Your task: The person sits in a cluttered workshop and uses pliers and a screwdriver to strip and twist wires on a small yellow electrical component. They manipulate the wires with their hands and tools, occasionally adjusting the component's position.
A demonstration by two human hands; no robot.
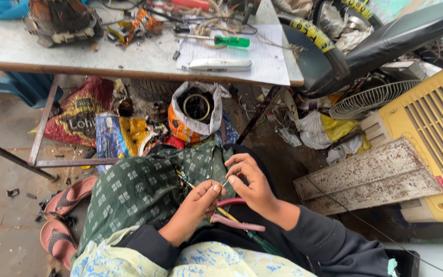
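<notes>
My left hand (197, 205) and my right hand (249, 182) meet over my lap, above green patterned cloth (139, 184). Both pinch a thin wire end (225, 182) between the fingertips. Pliers with pink handles (234, 223) lie on my lap just under the hands. A thin yellow-and-green tool or wire (242, 231) runs beneath them toward my right sleeve. I cannot tell whether either hand also touches the pliers.
A metal workbench (129, 56) holds a green-handled screwdriver (229, 40), a white paper sheet (242, 56), a white device (219, 64) and wire scraps. Bags and a sack (196, 110) sit below. A yellow cooler body (431, 128), a rusty panel (370, 177), a fan grille (367, 98) and pink sandals (65, 215) surround me.
</notes>
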